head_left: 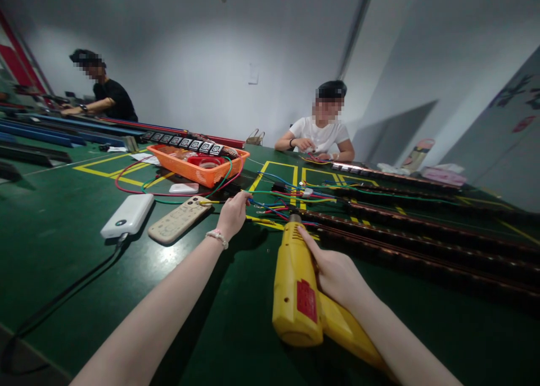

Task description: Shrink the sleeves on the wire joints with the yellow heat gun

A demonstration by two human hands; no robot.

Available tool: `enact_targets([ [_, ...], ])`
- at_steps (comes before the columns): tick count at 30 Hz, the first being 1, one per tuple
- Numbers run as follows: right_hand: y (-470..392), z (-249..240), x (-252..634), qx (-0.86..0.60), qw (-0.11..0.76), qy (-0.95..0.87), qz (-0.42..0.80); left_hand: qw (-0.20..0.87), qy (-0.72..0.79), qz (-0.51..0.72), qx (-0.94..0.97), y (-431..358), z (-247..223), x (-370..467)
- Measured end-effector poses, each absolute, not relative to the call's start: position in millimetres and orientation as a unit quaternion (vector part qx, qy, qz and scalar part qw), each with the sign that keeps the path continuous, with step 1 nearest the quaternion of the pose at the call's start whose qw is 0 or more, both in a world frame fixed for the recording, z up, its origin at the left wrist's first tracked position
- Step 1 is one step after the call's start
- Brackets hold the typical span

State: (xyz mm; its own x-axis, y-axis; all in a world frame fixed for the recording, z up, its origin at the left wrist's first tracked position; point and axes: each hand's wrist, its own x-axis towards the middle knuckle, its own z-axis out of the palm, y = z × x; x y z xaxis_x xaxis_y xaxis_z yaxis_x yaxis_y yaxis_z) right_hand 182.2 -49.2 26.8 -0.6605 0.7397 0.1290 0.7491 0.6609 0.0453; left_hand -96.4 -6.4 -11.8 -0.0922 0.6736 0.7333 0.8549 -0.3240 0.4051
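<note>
My right hand (337,273) grips a yellow heat gun (295,284), its metal nozzle (295,219) pointing away from me at the colored wires. With closed fingertips my left hand (234,209) pinches a blue wire (257,203), left of the nozzle. Red, yellow, green and blue wires (291,193) spread out beyond the heat gun, some with ring terminals at their ends. They run toward long dark strips (392,228) lying across the right side of the table. My palm hides part of the heat gun's handle.
An orange basket (202,175) holds tape and a strip of square labels. A white power bank (129,216) with a black cable and a patterned phone (179,220) lie at left on the green table (236,318). Two people (323,130) (110,96) work across the table.
</note>
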Motion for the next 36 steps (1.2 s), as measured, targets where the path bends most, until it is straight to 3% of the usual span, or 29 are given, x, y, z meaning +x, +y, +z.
enact_targets([
  [19, -43.1, 32.6, 101.1, -0.338, 0.075, -0.936, -0.069, 0.093, -0.586, -0.445, -0.671, -7.0, -8.9, -96.7],
  [36, -45.4, 32.9, 106.2, -0.324, 0.089, -0.937, -0.095, 0.091, -0.587, -0.444, -0.671, -8.2, -7.7, -97.1],
])
